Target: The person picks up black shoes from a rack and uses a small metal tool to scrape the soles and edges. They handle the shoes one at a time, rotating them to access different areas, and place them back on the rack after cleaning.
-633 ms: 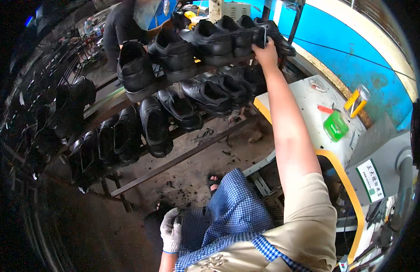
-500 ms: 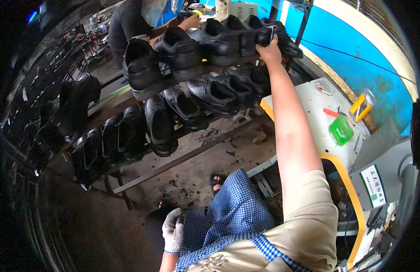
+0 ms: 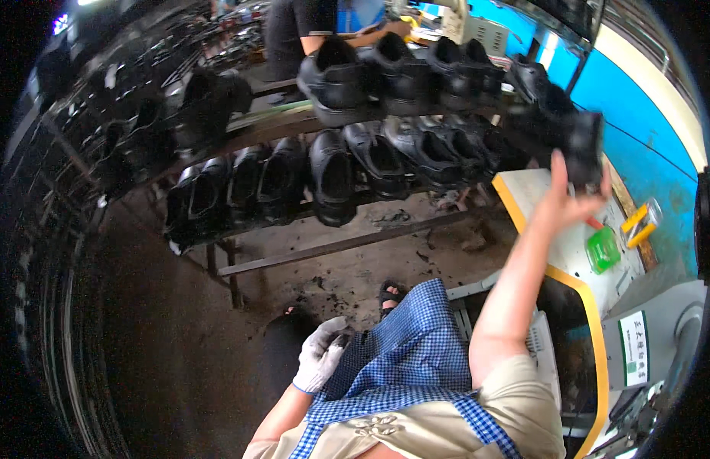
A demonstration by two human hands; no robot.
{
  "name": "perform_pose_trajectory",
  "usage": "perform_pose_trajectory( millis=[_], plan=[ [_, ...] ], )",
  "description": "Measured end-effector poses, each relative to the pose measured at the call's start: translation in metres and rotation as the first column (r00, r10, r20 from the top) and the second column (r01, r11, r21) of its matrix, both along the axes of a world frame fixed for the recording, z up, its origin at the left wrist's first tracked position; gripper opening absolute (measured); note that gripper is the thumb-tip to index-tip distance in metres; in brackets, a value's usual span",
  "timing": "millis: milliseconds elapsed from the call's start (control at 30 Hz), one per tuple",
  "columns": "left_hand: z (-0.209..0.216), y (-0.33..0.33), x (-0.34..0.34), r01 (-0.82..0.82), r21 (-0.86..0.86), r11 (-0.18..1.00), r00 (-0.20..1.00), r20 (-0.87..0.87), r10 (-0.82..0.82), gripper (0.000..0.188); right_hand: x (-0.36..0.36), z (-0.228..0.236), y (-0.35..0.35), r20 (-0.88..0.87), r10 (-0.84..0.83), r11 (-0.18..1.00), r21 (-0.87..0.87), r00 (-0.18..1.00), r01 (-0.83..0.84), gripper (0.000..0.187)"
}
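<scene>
- Gripping a black shoe (image 3: 577,145), the right hand (image 3: 569,200) is raised high at the right end of the rack (image 3: 332,249), its fingers closed around the shoe from below and the thumb up along the near side.
- The shoe is off the rack, held in the air just right of the rack's end and above the grey and yellow machine top (image 3: 554,229).
- The left hand (image 3: 320,363) wears a white glove and rests low by the lap, against a blue checked apron (image 3: 416,367); its fingers are curled loosely, and I cannot tell whether they hold anything.
- The upper shelf carries a row of black shoes (image 3: 401,73) set side by side, toes toward the camera.
- The lower shelf carries another row of black shoes (image 3: 332,176), tipped so that their openings show.
- More dark shoes (image 3: 202,99) sit further left on the rack, in shadow and hard to make out.
- A green plastic tub (image 3: 603,249) lies on the machine top, just under the raised forearm, with a yellow tool (image 3: 638,223) beside it.
- Another person in a dark top (image 3: 293,30) stands behind the rack at the upper edge.
- A sandalled foot (image 3: 391,292) shows on the dirty floor (image 3: 355,268) below the rack, just above the apron's edge.
</scene>
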State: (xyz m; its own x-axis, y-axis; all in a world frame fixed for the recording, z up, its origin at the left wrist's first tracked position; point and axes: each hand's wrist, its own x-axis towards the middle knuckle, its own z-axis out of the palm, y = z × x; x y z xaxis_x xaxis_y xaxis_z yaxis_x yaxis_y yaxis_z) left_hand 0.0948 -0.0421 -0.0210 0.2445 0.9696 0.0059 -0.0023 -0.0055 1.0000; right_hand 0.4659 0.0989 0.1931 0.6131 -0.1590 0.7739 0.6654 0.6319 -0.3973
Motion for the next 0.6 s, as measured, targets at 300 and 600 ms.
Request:
perform_pose_trajectory(
  millis=[300,600],
  plan=[
    [0.06,0.027,0.003,-0.042,0.473,0.88,0.996,-0.049,0.074,0.05,-0.12,-0.109,-0.127,-0.485,0.744,0.147,-0.551,0.459,-0.821,0.08],
    [0.074,0.013,0.005,0.194,-0.115,0.974,0.927,0.345,-0.144,0.024,-0.154,-0.142,-0.126,-0.174,0.934,0.028,-0.837,0.314,-0.546,0.082]
  ],
)
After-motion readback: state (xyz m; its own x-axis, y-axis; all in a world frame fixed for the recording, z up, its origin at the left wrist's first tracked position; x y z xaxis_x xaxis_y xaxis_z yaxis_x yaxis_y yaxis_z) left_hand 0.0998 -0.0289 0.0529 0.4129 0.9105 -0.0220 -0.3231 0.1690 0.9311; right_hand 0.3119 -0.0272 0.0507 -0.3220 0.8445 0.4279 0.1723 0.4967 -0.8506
